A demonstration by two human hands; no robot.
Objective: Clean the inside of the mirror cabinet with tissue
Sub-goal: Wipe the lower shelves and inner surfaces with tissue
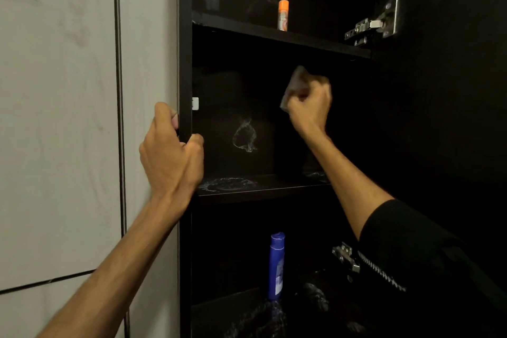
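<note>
Black cabinet edge gripped by left hand; right hand clutches tissue mid-shelf.

Dim cabinet, lit wall

The pale wall at nine o'clock catches the light; the cabinet interior sinks into black toward three o'clock, slightly soft with motion blur.

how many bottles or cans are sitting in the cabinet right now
2: an orange-capped spray can on the top shelf and a blue plastic bottle on the bottom shelf. The dark interior may hide others.
</note>
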